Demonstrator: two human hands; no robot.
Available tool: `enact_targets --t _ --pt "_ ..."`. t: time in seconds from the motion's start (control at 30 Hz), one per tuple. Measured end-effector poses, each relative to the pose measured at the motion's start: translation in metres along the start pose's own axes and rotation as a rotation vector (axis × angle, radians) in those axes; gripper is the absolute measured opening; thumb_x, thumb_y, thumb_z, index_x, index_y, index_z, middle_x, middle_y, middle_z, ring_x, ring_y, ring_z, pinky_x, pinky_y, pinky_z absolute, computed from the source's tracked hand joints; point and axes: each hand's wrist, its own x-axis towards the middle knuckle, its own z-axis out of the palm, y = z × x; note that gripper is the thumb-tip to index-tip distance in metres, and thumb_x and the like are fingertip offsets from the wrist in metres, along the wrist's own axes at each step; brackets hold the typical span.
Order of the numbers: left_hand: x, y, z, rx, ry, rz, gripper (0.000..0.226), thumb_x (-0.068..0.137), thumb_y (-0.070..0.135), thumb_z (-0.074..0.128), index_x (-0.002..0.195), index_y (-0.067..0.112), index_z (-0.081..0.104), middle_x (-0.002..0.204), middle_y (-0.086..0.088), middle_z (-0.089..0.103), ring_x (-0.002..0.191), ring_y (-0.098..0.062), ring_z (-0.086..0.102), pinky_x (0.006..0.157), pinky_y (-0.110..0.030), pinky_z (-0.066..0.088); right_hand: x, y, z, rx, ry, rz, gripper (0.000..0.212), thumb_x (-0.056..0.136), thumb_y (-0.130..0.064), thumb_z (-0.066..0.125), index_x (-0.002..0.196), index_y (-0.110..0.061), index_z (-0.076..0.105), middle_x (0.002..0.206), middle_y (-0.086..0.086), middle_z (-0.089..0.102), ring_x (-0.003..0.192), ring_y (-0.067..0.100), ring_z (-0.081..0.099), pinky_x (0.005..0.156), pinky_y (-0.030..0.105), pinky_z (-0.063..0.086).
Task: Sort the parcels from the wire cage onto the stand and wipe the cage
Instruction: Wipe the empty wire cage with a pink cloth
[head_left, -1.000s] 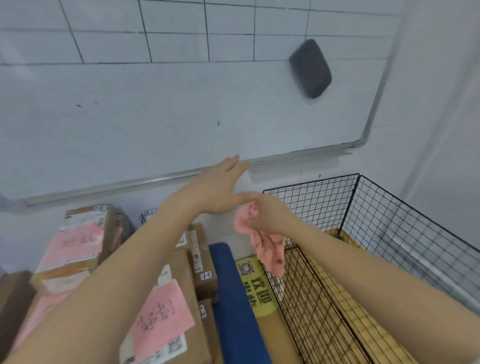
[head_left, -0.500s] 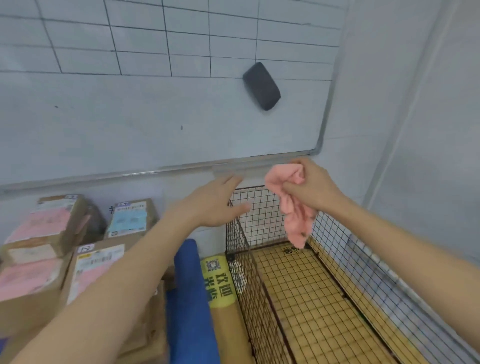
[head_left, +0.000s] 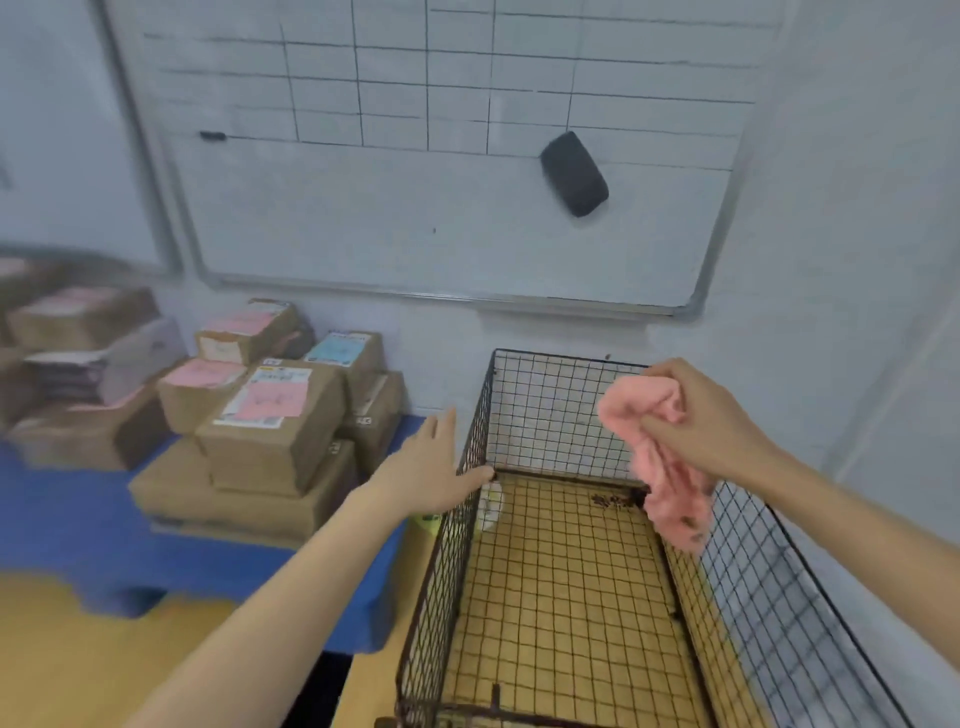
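Observation:
A black wire cage (head_left: 540, 410) stands at the lower right with no parcels inside, its mesh floor showing yellow beneath. My right hand (head_left: 711, 421) grips a crumpled pink cloth (head_left: 660, 457) above the cage's far right side, and the cloth hangs down over the right wall. My left hand (head_left: 434, 475) is flat with straight fingers against the outside of the cage's left wall, thumb at the rim. Brown cardboard parcels (head_left: 270, 415) with pink and blue labels are stacked on a blue stand (head_left: 67, 525) to the left.
A whiteboard (head_left: 415, 218) with a drawn grid hangs on the wall behind, with a black eraser (head_left: 574, 174) stuck to it. More parcels (head_left: 78, 374) are piled at the far left. The floor is yellow (head_left: 78, 665). A white wall runs close along the cage's right side.
The view has pulled back and swung left, showing more parcels. My right hand with the cloth moved right over the cage's right wall. My left hand dropped onto the cage's left wall.

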Motion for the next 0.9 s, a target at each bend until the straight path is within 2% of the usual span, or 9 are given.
enact_targets --t 0.13,0.3,0.33,0.37,0.4,0.47,0.57,0.7,0.9 --pt "-0.025 0.007 0.016 -0.081 -0.027 -0.043 0.101 0.090 0.056 0.050 0.149 0.012 -0.018 0.160 -0.010 -0.002 0.147 -0.028 0.008 0.118 -0.044 0.018 -0.006 -0.015 0.006 0.081 0.000 -0.064 0.042 0.086 -0.014 0.066 0.125 -0.014 0.050 0.111 -0.007 0.056 0.086 -0.009 0.050 0.060 0.008 0.043" --pt "-0.045 0.017 0.037 -0.163 -0.026 -0.107 0.084 0.098 0.030 0.047 0.150 0.008 -0.015 0.158 -0.013 0.016 0.141 -0.026 0.028 0.111 -0.037 0.030 -0.004 -0.034 0.028 0.148 -0.023 -0.133 0.041 0.085 -0.014 0.066 0.123 -0.016 0.053 0.117 -0.008 0.055 0.097 -0.003 0.053 0.067 0.007 0.044" --pt "-0.048 0.016 0.044 -0.167 -0.022 -0.126 0.081 0.099 0.023 0.046 0.150 0.009 -0.015 0.150 -0.015 0.032 0.132 -0.026 0.041 0.103 -0.035 0.037 -0.003 -0.036 0.032 0.150 -0.020 -0.142 0.041 0.084 -0.014 0.066 0.123 -0.017 0.053 0.116 -0.009 0.056 0.095 -0.004 0.053 0.067 0.007 0.044" --pt "-0.051 0.015 0.049 -0.177 -0.009 -0.141 0.080 0.098 0.015 0.045 0.151 0.011 -0.015 0.131 -0.015 0.051 0.111 -0.024 0.055 0.088 -0.033 0.044 -0.002 -0.037 0.035 0.163 -0.011 -0.142 0.041 0.084 -0.015 0.066 0.123 -0.017 0.054 0.115 -0.009 0.055 0.095 -0.004 0.052 0.068 0.008 0.044" --pt "-0.054 0.015 0.054 -0.197 0.009 -0.159 0.081 0.095 0.008 0.044 0.151 0.015 -0.014 0.103 -0.010 0.060 0.086 -0.019 0.058 0.072 -0.029 0.045 -0.001 -0.036 0.038 0.182 -0.006 -0.135 0.041 0.083 -0.015 0.066 0.122 -0.017 0.054 0.114 -0.009 0.055 0.096 -0.003 0.052 0.069 0.009 0.044" --pt "-0.056 0.012 0.060 -0.216 0.048 -0.181 0.082 0.092 0.000 0.041 0.152 0.019 -0.012 0.074 0.000 0.052 0.061 -0.012 0.047 0.056 -0.025 0.037 0.000 -0.032 0.043 0.208 0.000 -0.119 0.043 0.082 -0.019 0.067 0.123 -0.018 0.053 0.114 -0.011 0.055 0.099 0.001 0.054 0.076 0.013 0.046" --pt "-0.053 0.013 0.062 -0.152 0.080 -0.185 0.082 0.091 -0.003 0.040 0.151 0.018 -0.011 0.077 0.000 0.051 0.060 -0.012 0.043 0.058 -0.027 0.037 0.003 -0.024 0.053 0.189 -0.016 -0.107 0.045 0.080 -0.024 0.067 0.122 -0.018 0.054 0.115 -0.010 0.056 0.100 0.001 0.054 0.081 0.018 0.049" --pt "-0.049 0.012 0.065 -0.136 0.123 -0.194 0.079 0.093 -0.001 0.041 0.152 0.019 -0.008 0.093 -0.011 0.063 0.067 -0.019 0.054 0.061 -0.029 0.041 0.005 -0.010 0.061 0.206 -0.009 -0.108 0.043 0.082 -0.018 0.070 0.122 -0.020 0.054 0.115 -0.013 0.053 0.096 -0.006 0.051 0.068 0.007 0.043" --pt "-0.039 0.005 0.070 -0.130 0.126 -0.220 0.077 0.094 0.004 0.041 0.151 0.027 -0.005 0.087 -0.008 0.061 0.065 -0.021 0.055 0.058 -0.031 0.043 0.026 0.013 0.054 0.233 -0.049 -0.091 0.049 0.083 -0.017 0.068 0.129 -0.016 0.050 0.118 -0.008 0.055 0.105 0.007 0.056 0.069 0.010 0.043"
